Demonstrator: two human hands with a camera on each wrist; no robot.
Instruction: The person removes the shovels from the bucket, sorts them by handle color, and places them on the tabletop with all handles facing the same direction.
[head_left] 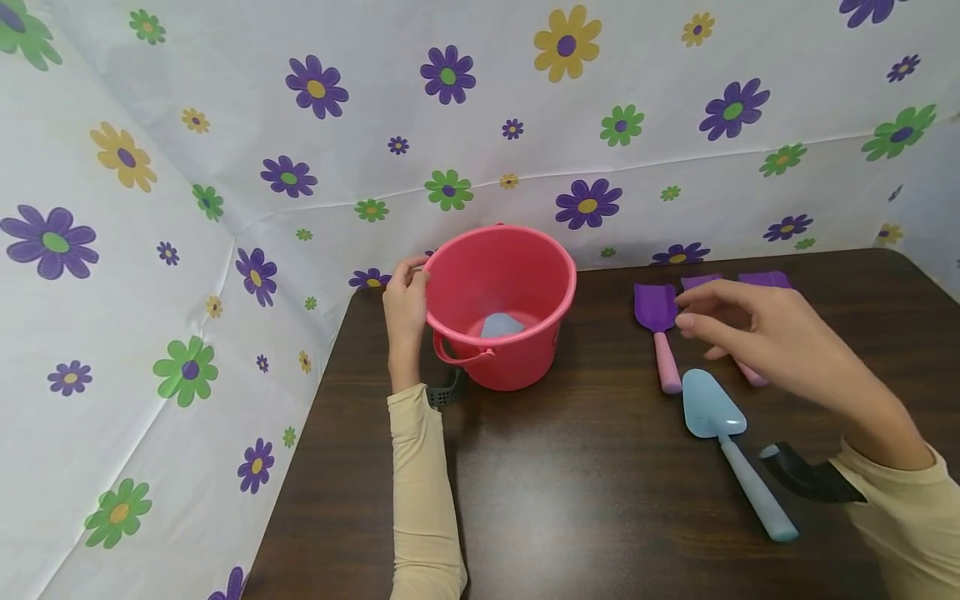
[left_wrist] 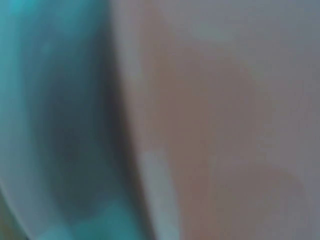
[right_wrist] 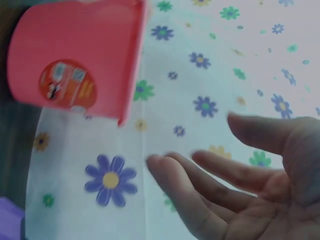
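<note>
A pink bucket (head_left: 525,367) stands on the dark table, its handle hanging down at the front left. A pale blue-grey object (head_left: 501,325) lies at its bottom; its kind cannot be made out. My left hand (head_left: 405,312) grips the bucket's left rim. Loosely bent and holding nothing, my right hand (head_left: 780,337) hovers over the purple shovels with pink handles. One shovel (head_left: 656,308) shows whole, while the hand partly covers two others. Below it lies a light blue trowel (head_left: 708,408). The right wrist view shows the bucket's labelled side (right_wrist: 110,45); the left wrist view is too blurred to read.
A white flower-print sheet (head_left: 480,125) hangs behind the table and along its left side. The bare dark tabletop (head_left: 570,483) stretches in front of the bucket. Close to the right forearm is the trowel's grey-blue handle (head_left: 757,492).
</note>
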